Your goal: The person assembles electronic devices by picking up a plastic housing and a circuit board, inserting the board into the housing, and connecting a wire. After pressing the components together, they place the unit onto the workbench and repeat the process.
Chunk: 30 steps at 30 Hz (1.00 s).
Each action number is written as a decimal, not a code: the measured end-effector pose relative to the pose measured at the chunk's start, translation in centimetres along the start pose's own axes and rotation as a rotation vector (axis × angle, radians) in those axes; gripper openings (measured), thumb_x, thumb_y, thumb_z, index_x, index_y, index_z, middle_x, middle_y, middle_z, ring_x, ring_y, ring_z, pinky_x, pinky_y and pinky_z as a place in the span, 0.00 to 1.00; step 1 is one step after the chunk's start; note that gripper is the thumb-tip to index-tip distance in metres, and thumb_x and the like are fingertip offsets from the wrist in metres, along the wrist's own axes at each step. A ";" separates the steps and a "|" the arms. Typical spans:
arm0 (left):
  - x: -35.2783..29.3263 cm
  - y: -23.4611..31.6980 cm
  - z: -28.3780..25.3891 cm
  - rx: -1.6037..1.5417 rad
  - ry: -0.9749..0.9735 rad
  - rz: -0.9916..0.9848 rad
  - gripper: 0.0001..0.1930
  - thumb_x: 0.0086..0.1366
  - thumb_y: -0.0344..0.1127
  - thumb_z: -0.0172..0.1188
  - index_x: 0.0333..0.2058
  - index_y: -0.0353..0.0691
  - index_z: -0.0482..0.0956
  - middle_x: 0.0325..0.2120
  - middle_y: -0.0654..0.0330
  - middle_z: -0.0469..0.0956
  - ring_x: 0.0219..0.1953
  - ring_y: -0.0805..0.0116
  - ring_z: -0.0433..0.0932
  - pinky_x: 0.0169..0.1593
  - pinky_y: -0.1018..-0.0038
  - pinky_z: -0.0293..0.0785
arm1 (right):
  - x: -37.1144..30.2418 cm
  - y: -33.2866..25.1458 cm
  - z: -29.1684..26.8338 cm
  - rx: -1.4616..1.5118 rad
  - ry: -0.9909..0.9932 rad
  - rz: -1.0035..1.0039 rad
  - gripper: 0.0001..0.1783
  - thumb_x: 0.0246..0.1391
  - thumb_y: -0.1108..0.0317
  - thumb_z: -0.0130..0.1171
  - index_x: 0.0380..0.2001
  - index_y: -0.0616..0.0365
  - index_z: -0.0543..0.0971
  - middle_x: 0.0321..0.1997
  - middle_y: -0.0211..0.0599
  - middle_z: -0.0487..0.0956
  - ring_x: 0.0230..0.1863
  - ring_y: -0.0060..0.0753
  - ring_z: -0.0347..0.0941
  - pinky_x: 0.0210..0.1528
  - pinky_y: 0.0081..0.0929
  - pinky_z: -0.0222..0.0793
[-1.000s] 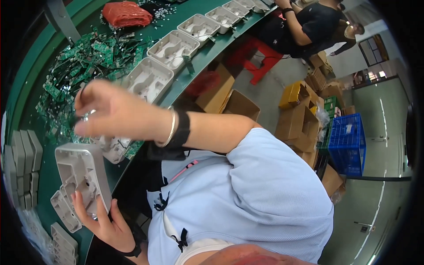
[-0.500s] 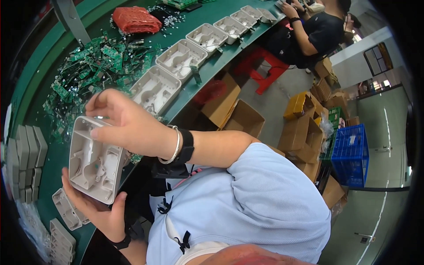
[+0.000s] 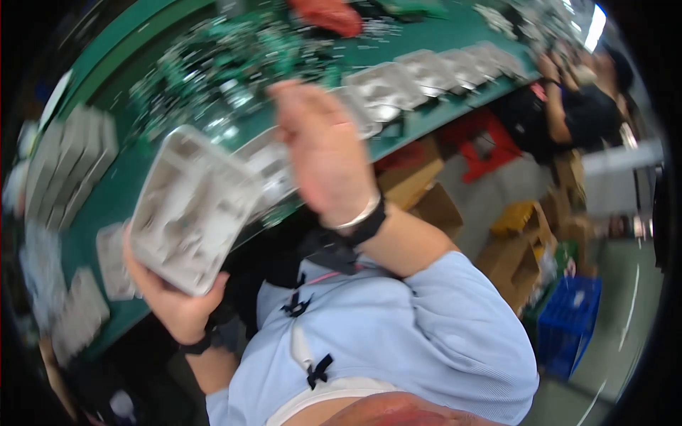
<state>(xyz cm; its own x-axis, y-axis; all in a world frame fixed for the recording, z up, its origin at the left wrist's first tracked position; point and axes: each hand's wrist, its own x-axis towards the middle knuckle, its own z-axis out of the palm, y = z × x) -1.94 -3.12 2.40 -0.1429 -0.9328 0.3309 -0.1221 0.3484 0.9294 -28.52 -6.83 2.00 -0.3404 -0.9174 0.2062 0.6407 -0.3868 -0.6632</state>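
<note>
My left hand (image 3: 177, 305) grips a light grey plastic housing shell (image 3: 160, 245) from below, fingers along one side and thumb on the other. The shell is tilted with its hollow inside facing up, showing moulded ribs and posts. Away from it to the right, my right hand (image 3: 323, 160) is raised above the row of shells, blurred by motion. Its fingers look stretched out and I see nothing in them. Beyond the held shell lies a heap of green circuit boards (image 3: 206, 78) with wires, also blurred.
A row of similar open shells (image 3: 383, 89) follows the bench edge towards a person in dark clothes (image 3: 593, 117). Stacked grey shells (image 3: 71, 160) stand at the left. A red bag (image 3: 330, 15) lies at the back. Cardboard boxes (image 3: 508, 266) and a blue crate (image 3: 568, 312) occupy the floor at right.
My right hand has left the shell and moved right. My left hand still holds the shell, now slightly further right and higher in view. The whole view has shifted.
</note>
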 end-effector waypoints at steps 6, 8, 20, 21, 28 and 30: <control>-0.5 -0.2 0.6 0.085 0.083 0.107 0.61 0.39 0.35 0.85 0.72 0.35 0.59 0.65 0.50 0.69 0.65 0.56 0.73 0.68 0.60 0.70 | -2.3 -0.2 1.1 0.110 -0.074 0.035 0.09 0.68 0.73 0.62 0.49 0.61 0.83 0.48 0.37 0.83 0.47 0.30 0.79 0.52 0.28 0.75; -0.7 -0.1 0.3 0.125 0.082 0.115 0.60 0.39 0.35 0.85 0.71 0.35 0.61 0.64 0.49 0.69 0.65 0.56 0.73 0.68 0.61 0.70 | -3.2 0.2 1.4 -0.082 -0.137 -0.074 0.09 0.65 0.76 0.63 0.47 0.62 0.83 0.49 0.38 0.84 0.47 0.31 0.79 0.52 0.28 0.75; -0.7 -0.5 0.5 0.272 0.114 0.234 0.57 0.40 0.33 0.83 0.71 0.37 0.63 0.67 0.46 0.70 0.65 0.51 0.74 0.67 0.60 0.71 | -4.4 1.4 4.5 -0.890 -0.580 -0.438 0.12 0.47 0.85 0.71 0.37 0.63 0.86 0.37 0.38 0.87 0.41 0.35 0.82 0.47 0.31 0.76; -0.7 -0.6 0.5 0.281 0.115 0.244 0.57 0.40 0.33 0.83 0.71 0.37 0.62 0.67 0.46 0.70 0.65 0.50 0.74 0.67 0.59 0.71 | -4.4 1.4 4.6 -0.891 -0.579 -0.437 0.12 0.47 0.85 0.71 0.37 0.63 0.86 0.37 0.38 0.87 0.41 0.35 0.82 0.47 0.31 0.76; -0.9 -0.7 0.9 0.350 0.107 0.285 0.57 0.40 0.33 0.83 0.71 0.38 0.62 0.67 0.45 0.69 0.65 0.50 0.73 0.68 0.59 0.70 | -4.9 2.3 4.7 -1.041 -0.572 -0.534 0.12 0.44 0.82 0.73 0.35 0.61 0.87 0.36 0.37 0.87 0.38 0.40 0.83 0.43 0.32 0.78; -1.0 -0.6 1.1 0.336 0.103 0.272 0.57 0.40 0.33 0.83 0.71 0.37 0.63 0.67 0.46 0.69 0.66 0.50 0.73 0.68 0.59 0.69 | -4.9 2.2 4.6 -1.063 -0.592 -0.557 0.13 0.43 0.82 0.73 0.35 0.61 0.87 0.36 0.37 0.87 0.38 0.41 0.83 0.42 0.32 0.78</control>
<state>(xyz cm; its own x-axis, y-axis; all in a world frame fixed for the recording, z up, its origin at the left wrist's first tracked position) -2.83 -2.34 1.31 -0.1174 -0.8015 0.5864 -0.4085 0.5772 0.7071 -22.24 -3.66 2.84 0.1408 -0.6692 0.7296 -0.4199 -0.7078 -0.5681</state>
